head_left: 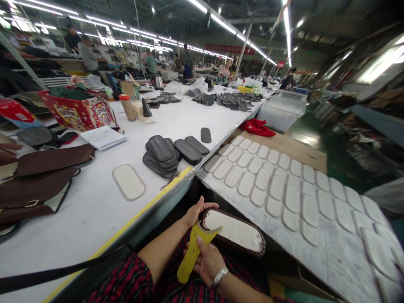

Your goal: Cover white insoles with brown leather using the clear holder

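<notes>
Counter [94,219]: is stretching across the left, carrying black pads [160,156] stacked near its edge, presumably for easy reach.
Board [334,265]: is carrying white pads [248,184] in rows at right, probably keeping them accessible.
Case [233,229]: is lying near, between both, white side facing up.
Yellow tool [189,263]: is overlapping the case's left end.
Right hand [210,261]: is gripping the tool, thumb lying on top.
Left hand [194,214]: is resting part open against the case's left end, probably steadying it.

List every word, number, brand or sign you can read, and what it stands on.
None reads clearly.
Gift bag: decorative lettering, too blurred.
Red pack: label too blurred.
Paper: writing too small.
Banner: too blurred.
Hanging sign: too small.
</notes>
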Motion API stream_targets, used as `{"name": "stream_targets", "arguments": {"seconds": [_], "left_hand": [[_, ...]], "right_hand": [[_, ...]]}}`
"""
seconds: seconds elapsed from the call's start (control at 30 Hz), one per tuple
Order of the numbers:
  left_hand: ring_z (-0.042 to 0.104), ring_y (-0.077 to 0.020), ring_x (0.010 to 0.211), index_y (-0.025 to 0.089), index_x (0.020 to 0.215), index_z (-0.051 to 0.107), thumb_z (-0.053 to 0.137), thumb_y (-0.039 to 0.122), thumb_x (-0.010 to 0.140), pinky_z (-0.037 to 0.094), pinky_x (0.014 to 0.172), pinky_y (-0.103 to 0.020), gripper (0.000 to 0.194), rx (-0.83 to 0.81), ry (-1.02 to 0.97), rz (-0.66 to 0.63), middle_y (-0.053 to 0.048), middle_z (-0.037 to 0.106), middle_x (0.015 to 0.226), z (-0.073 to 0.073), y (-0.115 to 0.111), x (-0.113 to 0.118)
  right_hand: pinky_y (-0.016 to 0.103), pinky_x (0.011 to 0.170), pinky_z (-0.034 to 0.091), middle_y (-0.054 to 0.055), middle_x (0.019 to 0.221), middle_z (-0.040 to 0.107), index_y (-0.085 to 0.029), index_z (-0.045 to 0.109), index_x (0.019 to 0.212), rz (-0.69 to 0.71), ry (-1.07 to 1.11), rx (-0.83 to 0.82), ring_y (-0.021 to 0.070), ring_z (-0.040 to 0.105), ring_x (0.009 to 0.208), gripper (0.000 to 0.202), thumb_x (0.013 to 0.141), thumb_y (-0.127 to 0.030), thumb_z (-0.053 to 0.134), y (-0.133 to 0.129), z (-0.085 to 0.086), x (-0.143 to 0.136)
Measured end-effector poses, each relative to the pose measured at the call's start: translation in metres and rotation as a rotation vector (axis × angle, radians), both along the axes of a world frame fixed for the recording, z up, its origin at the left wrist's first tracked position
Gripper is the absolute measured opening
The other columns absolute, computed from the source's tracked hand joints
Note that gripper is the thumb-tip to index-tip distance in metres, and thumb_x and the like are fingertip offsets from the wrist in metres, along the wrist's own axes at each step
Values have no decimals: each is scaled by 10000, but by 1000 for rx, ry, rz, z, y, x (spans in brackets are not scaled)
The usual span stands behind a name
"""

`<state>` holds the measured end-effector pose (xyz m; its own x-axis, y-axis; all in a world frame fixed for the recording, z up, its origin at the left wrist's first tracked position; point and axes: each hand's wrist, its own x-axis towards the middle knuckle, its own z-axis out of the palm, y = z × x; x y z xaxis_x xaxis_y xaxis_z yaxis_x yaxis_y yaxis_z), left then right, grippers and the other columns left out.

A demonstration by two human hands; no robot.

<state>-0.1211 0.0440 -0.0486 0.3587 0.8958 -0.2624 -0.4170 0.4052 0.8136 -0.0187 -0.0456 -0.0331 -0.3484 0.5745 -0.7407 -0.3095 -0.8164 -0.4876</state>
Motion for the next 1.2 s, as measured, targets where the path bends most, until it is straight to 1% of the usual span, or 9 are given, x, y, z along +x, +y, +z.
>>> {"name": "stream_targets", "arguments": {"seconds": [0.13,0.2,0.3,0.43,0.7,0.9,1.0,1.1,1.2], "left_hand": [[563,-201,912,142,1015,633,184,668,796,392,858,-311,726,121,265,-13,-69,640,989,4,3,2],[570,-184,854,153,973,651,181,642,812,403,814,-291,697,155,351,6,-45,658,910,8,2,3],[572,-168,771,150,924,661,179,617,825,413,741,-274,679,157,420,49,-36,664,822,12,-1,7],[572,-170,768,141,897,659,189,603,831,416,732,-274,663,180,462,92,-43,663,814,14,-1,14],[567,-182,780,133,882,678,216,579,842,411,722,-274,643,271,614,132,-55,661,801,14,1,20],[556,-164,685,115,896,662,185,546,863,412,640,-264,644,360,847,133,-49,636,726,16,0,26],[553,-170,754,136,866,640,234,525,865,408,702,-271,563,398,896,134,-46,628,791,18,1,31],[534,-182,814,171,800,613,357,542,824,383,767,-283,451,458,936,108,-36,599,822,20,3,34],[528,-191,799,191,821,577,435,587,765,380,741,-289,424,531,1158,53,-38,569,850,22,3,39]], "right_hand": [[355,645,495,64,808,660,-182,505,843,-5,59,-24,239,636,808,411,601,-454,696,-3,-3,1],[360,648,497,66,831,660,-190,503,832,-11,76,-35,243,633,821,396,606,-455,691,-4,-2,1],[363,647,498,81,877,656,-190,495,834,-12,84,-41,251,629,842,392,607,-443,692,-5,2,3],[379,646,499,96,913,651,-191,479,845,-11,76,-55,268,620,871,398,600,-413,700,-4,6,5],[377,653,501,79,817,661,-191,491,804,-27,88,-48,266,625,860,341,624,-411,679,-4,10,9],[390,635,502,82,827,652,-189,491,796,-23,71,-26,257,631,827,323,646,-422,657,-2,10,15],[392,622,503,74,795,650,-192,487,772,-43,73,2,252,638,790,306,654,-428,642,-1,10,21],[378,613,499,63,769,651,-196,492,777,-60,57,23,237,644,745,272,668,-406,625,1,9,24],[358,605,491,50,758,652,-206,495,799,-56,-16,80,220,644,716,249,694,-413,584,2,7,23]]}}
